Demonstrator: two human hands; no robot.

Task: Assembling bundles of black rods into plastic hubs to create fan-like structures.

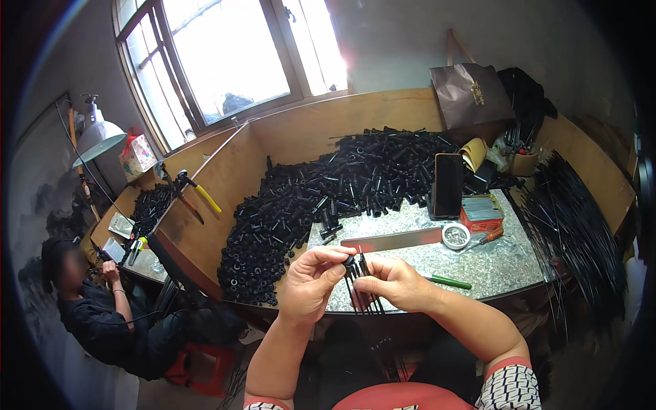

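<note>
My right hand [400,283] is closed round several thin black rods [367,302], which hang down in front of the table's near edge. My left hand [307,283] is closed too, its thumb and fingers pinching a small dark piece [350,261] at the upper end of the rods. Whether that piece is fitted on a rod I cannot tell. The two hands are close together. Beyond them lies a long flat bar [393,238] on the speckled tabletop [403,219]. Beside my right wrist is a green-handled tool [449,281].
A heap of black tubular parts [328,181] covers the table's left and back. At right are a phone [447,184], a round dish of small bits [456,236], a red box [481,213], a screwdriver [490,236] and a bundle of long black rods [577,225]. A seated co-worker [102,321] is at left.
</note>
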